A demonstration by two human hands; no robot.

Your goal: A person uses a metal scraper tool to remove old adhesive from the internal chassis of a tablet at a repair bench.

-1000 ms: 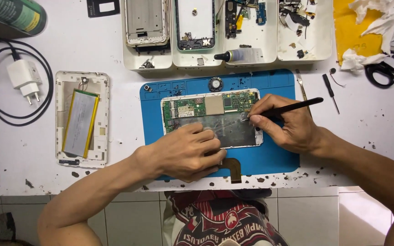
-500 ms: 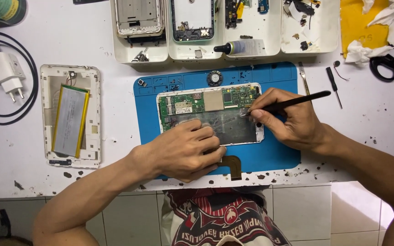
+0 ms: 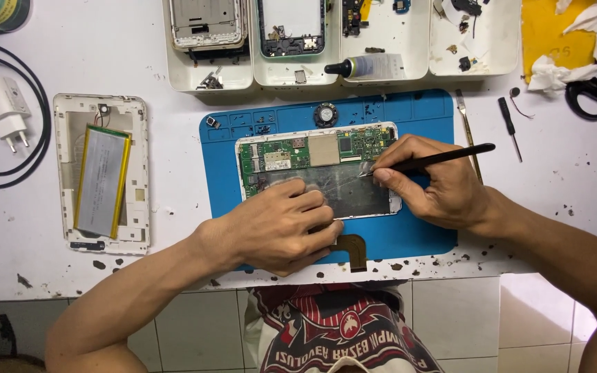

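Right hand (image 3: 443,186) pinches a thin black tool (image 3: 437,159) pen-style, fingers closed round it, tip touching the opened tablet (image 3: 316,169) near its right end, where the green circuit board meets the dark panel. Tablet lies on the blue mat (image 3: 423,117) on the table (image 3: 174,221), long axis left to right, directly left of that hand. Left hand (image 3: 278,228) rests flat, fingers loosely curled, pressing the tablet's near edge; it grips nothing. Against the earlier frames, both hands and tool keep the same place on the tablet; only the view has shifted.
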